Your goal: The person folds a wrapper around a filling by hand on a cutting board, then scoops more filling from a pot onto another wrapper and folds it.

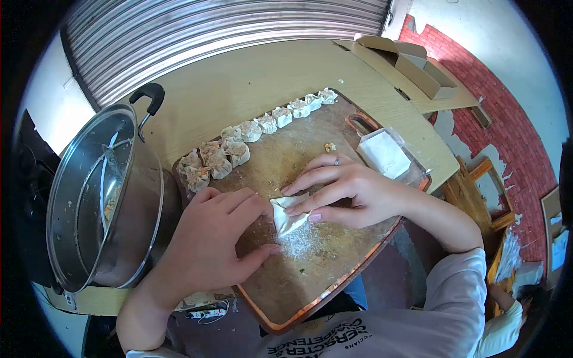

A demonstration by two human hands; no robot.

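A folded dough wrapper [289, 216] lies on the brown cutting board [298, 275], over a patch of white flour. My right hand [349, 191] pinches its right side between thumb and fingertips, and there is a ring on one finger. At the wrapper's left edge is my left hand [218, 238], thumb and fingers apart, fingertips right beside the dough. Any filling inside is hidden by the folds. Finished dumplings [249, 131] stand in a line along the board's far left edge, bunched at the near end. A stack of white square wrappers [383, 154] rests at the board's right side.
On the left a large steel pot [140, 232] with a black handle holds a tilted bowl-like insert with some filling. A cardboard box [412, 65] sits at the far right of the table [239, 77]. Another person's arm [504, 298] shows at lower right.
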